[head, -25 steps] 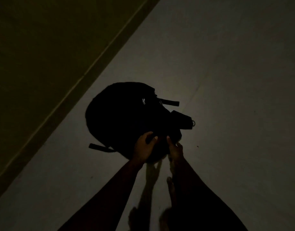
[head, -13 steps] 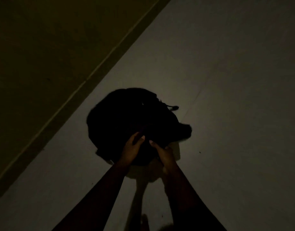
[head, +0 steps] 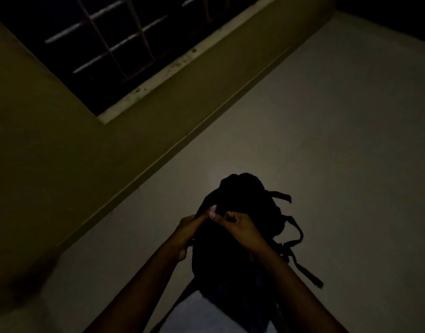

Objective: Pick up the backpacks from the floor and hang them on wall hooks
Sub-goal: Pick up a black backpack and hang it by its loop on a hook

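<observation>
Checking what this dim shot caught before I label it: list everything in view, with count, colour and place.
backpack: one, black, lower centre, between the hands
straps: several, black, hanging off the backpack's right side
window: one, dark with pale bars, upper left, set in the wall
wall: one, olive, left side
floor: one, pale grey, centre and right
left hand: one, grips the backpack's top
right hand: one, grips the backpack's top beside it

The scene is dimly lit. A faint pool of light is cast on the pale smooth floor [head: 327, 164] beyond the black fabric backpack [head: 250, 207], which is reduced to a silhouette; corners are darkened.
</observation>
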A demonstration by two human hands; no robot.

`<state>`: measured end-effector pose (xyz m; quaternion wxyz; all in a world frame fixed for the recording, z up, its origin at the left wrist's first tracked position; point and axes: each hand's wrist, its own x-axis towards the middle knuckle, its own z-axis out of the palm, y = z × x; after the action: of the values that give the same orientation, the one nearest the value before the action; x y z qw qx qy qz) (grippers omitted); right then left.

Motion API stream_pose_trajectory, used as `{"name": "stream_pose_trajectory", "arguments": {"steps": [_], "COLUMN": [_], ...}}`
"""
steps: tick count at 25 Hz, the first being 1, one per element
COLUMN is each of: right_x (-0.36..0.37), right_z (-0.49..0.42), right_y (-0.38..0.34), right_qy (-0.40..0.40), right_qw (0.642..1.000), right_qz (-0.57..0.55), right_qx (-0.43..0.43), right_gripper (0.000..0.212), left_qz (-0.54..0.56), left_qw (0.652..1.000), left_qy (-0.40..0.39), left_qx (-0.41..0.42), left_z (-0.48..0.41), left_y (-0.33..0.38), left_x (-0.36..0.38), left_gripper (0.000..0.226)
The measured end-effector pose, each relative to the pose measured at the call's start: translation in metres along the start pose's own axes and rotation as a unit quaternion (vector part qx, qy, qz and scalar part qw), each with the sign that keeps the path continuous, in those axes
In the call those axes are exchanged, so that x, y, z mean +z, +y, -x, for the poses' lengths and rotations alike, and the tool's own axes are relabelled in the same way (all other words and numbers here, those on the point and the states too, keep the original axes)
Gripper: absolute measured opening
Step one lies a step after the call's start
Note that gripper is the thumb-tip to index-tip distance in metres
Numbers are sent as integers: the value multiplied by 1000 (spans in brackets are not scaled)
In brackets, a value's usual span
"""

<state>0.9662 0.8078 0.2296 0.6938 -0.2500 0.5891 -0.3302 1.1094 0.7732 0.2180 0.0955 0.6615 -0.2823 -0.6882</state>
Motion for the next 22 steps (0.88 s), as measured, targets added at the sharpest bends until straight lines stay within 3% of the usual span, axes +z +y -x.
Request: {"name": "stream_pose_trajectory", "arguments": {"steps": [2,5,8,11,15,18,22], "right_x": [7,10,13,-3,-21,-20,-15], "right_z": [34,57,65,71,68,65,54], "right_y": [3,0,-16,-27,-30,-30,-31], "right_qy": [-63,-107,-107,-73,-82,-132,-168], "right_qw": [996,986,977,987,994,985,977], "right_qz": [54,114,155,101,-59,-3,43], "right_qx": [-20,-50,-95,-105,46,114,127], "right_gripper": [8,20,29,33,23,22,16], "left_qz": [47,143,283,377,487,503,502], "left_qw": [999,986,947,911,860,845,833], "left_qy": [5,81,133,150,126,155,203], "left_qx": [-8,37,72,73,80,96,115], "left_z": [37,69,87,104,111,116,119], "left_y": [-15,-31,-36,-33,-42,-53,-50], "left_x": [-2,4,18,38,66,80,87], "left_gripper": [33,16,18,22,35,37,33]}}
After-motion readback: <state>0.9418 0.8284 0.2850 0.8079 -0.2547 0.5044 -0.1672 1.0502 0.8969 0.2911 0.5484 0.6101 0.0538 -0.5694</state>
